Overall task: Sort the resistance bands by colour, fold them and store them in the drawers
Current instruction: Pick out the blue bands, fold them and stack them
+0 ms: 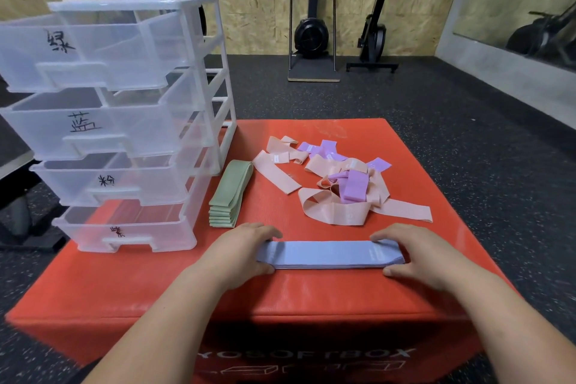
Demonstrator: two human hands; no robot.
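A flat stack of blue bands point(327, 254) lies near the front of the red box point(280, 293). My left hand point(240, 251) grips its left end, thumb at the near edge and fingers curled over the far edge. My right hand point(414, 254) grips the right end the same way. A stack of green bands point(230, 195) lies beside the drawer unit point(118, 121). Loose pink bands point(336, 209) and purple bands point(352, 185) lie tangled further back. All four clear drawers are pulled out and carry handwritten labels.
The drawer unit fills the box's left side. Black speckled floor surrounds the box. Exercise machines point(311, 31) stand against the far wooden wall, and a mirror point(530, 9) is at the right.
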